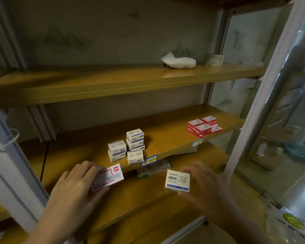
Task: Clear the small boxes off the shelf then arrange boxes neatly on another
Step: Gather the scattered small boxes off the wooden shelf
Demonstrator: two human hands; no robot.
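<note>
Two small boxes are held in front of the lower shelf (139, 196). The left hand (74, 187) has its grip clamped on a red-and-white box (111, 175), and the right hand (206, 187) has its grip clamped on a white paper-clip box (177, 180), pinched between fingers and thumb. On the middle shelf (165, 131) stacked white boxes (128, 148) stand near the front edge, with a pile of red boxes (203, 126) well apart to their right, while a white bag (179, 61) lies on the upper shelf (113, 76).
</note>
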